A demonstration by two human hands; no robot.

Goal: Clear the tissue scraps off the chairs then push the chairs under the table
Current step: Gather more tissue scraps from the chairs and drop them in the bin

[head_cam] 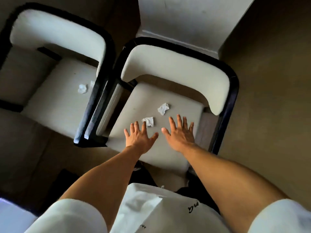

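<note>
Two cream chairs with black frames stand side by side below me. On the right chair's seat (134, 101) lie two crumpled white tissue scraps, one (163, 108) farther back and one (148, 121) nearer. My left hand (139, 136) hovers over the seat's front, fingers spread, its fingertips touching or just short of the nearer scrap. Spread the same way, my right hand (180, 133) is beside it, just in front of the farther scrap. Neither hand holds anything. The left chair's seat (55, 98) carries another crumpled scrap (82, 88), with a second small white piece (92, 84) beside it.
A pale wall or column (185, 19) rises behind the right chair's backrest. Brownish floor (269, 98) spreads to the right and around the chairs. The two chairs' black frames nearly touch. My white shirt fills the bottom of the view.
</note>
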